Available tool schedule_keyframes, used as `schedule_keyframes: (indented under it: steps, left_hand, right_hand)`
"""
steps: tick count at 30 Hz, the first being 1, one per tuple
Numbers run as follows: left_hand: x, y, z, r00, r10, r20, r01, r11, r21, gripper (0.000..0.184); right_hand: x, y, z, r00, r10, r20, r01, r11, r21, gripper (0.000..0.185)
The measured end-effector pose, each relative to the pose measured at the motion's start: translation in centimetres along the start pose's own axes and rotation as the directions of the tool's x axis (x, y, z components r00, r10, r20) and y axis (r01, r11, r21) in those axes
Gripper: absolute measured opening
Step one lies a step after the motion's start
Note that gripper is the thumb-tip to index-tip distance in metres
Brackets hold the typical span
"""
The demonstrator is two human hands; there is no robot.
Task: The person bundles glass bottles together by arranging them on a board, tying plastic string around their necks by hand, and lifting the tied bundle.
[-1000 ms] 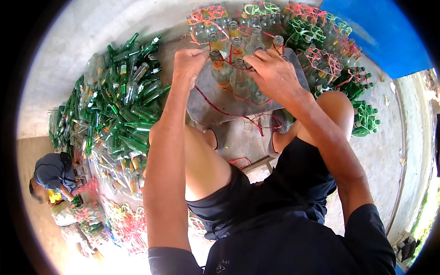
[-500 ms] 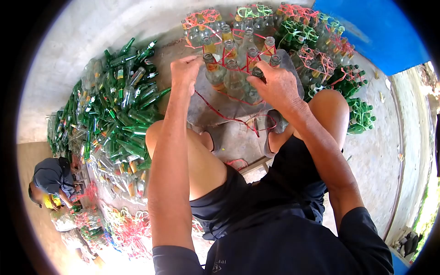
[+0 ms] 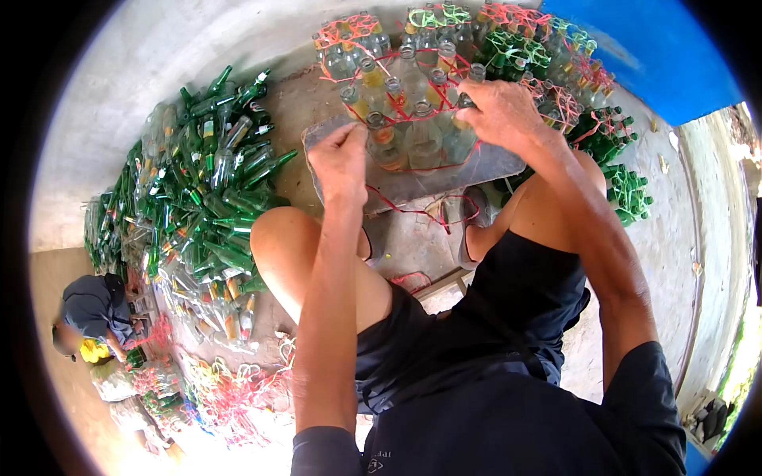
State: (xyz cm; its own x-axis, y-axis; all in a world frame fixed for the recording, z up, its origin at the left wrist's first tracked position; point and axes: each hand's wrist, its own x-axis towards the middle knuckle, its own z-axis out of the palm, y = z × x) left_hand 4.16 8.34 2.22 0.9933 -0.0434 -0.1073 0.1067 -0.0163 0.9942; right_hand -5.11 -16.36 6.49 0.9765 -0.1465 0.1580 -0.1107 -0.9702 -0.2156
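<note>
A cluster of clear glass bottles (image 3: 425,143) stands upright on a grey slab (image 3: 496,163) between my knees. Red plastic string (image 3: 405,120) loops among the necks and around the outside of the group. My left hand (image 3: 340,159) is closed in a fist just left of the front bottles, with red string running out below it. My right hand (image 3: 502,111) curls its thumb and fingers around the neck of a bottle at the cluster's right side. The inside of both grips is partly hidden. A loose tail of red string (image 3: 409,211) hangs over the slab's near edge.
Tied bundles of bottles (image 3: 516,51) stand behind and to the right. On the left lies a large heap of green and clear bottles (image 3: 210,174). Tangled string (image 3: 230,397) covers the floor at lower left, near another person (image 3: 91,305) bending over bottles.
The slab and bottle cluster have shifted and turned, exposing the slab's left side. My left hand has come down and right; my right hand has moved up and right.
</note>
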Motion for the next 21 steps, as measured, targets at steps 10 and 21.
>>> schedule_keyframes:
  steps: [10, 21]
  left_hand:
    - [-4.4, -1.5, 1.8, 0.993, 0.099, 0.067, -0.089, 0.985, -0.147, 0.014]
    - [-3.3, -3.4, 1.0, 0.970, 0.202, 0.134, -0.184, 0.973, -0.140, 0.016]
  right_hand:
    - [2.7, 2.2, -2.3, 0.993, -0.036, 0.111, 0.039, 0.999, -0.032, 0.036]
    - [1.0, -0.1, -2.2, 0.902, -0.299, -0.310, 0.311, 0.950, -0.011, 0.036]
